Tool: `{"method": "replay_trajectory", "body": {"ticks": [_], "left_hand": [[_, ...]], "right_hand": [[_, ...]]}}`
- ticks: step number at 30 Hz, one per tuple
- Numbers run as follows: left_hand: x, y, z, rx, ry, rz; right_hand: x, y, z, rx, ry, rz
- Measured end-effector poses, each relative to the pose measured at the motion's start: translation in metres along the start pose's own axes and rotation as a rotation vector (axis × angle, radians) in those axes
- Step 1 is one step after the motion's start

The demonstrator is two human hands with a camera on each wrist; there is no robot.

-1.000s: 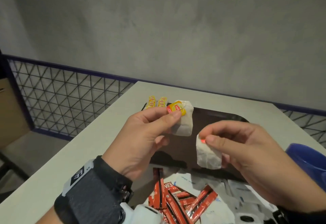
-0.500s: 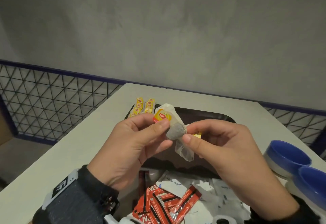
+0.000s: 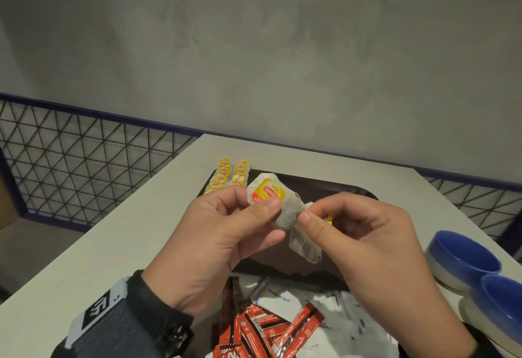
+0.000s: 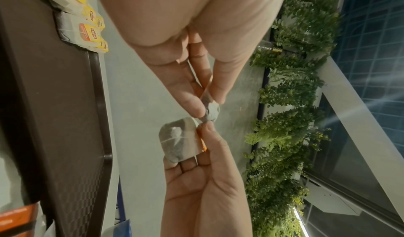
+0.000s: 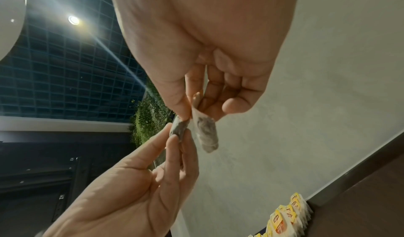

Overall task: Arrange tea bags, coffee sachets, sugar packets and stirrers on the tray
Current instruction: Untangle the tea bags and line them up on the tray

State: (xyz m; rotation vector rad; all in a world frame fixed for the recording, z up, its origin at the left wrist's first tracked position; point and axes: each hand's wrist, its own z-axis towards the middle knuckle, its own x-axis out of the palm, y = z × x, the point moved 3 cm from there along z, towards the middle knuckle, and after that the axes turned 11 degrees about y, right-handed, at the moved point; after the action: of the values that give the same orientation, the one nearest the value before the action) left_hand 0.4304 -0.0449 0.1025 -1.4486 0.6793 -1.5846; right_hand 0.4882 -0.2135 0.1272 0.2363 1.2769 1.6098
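Left hand (image 4: 192,38) pinches tea bag (image 4: 211,113), right hand (image 4: 205,192) another

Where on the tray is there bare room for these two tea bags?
The dark tray is bare across its middle and right, from the tea bag rows at its far-left corner to its right rim. The near edge is crowded: red coffee sachets and white sugar packets overlap there.

Thin papery tea bags (image 3: 285,211) (translucent), dark matt tray (image 3: 310,185), glossy foil sachets (image 3: 282,329).
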Motion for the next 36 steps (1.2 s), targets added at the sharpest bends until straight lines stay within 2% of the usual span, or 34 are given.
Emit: {"method": "replay_trajectory", "body": {"ticks": [9,16,20,24,27,32,36], "left_hand": [[-0.001,0.000,0.000,0.023,-0.042,0.000],[0.000,-0.002,0.000,0.036,-0.063,0.032],[-0.001,-0.003,-0.001,0.037,-0.042,0.115],[0.001,-0.004,-0.002,0.065,-0.014,0.169],[0.002,-0.004,-0.003,0.085,-0.016,0.200],[0.003,-0.005,-0.003,0.090,0.017,0.253],[0.004,-0.002,-0.003,0.076,0.066,0.320]], "right_hand": [[0.002,0.006,-0.003,-0.118,0.016,-0.067],[0.005,0.007,-0.002,-0.167,0.052,-0.227],[0.004,0.005,-0.001,-0.105,0.042,-0.189],[0.003,-0.006,0.001,0.069,0.172,-0.190],[-0.003,-0.011,0.000,0.150,0.140,-0.168],[-0.017,-0.004,0.001,0.155,-0.003,-0.019],[-0.015,0.009,-0.001,0.075,0.016,0.071]]}}
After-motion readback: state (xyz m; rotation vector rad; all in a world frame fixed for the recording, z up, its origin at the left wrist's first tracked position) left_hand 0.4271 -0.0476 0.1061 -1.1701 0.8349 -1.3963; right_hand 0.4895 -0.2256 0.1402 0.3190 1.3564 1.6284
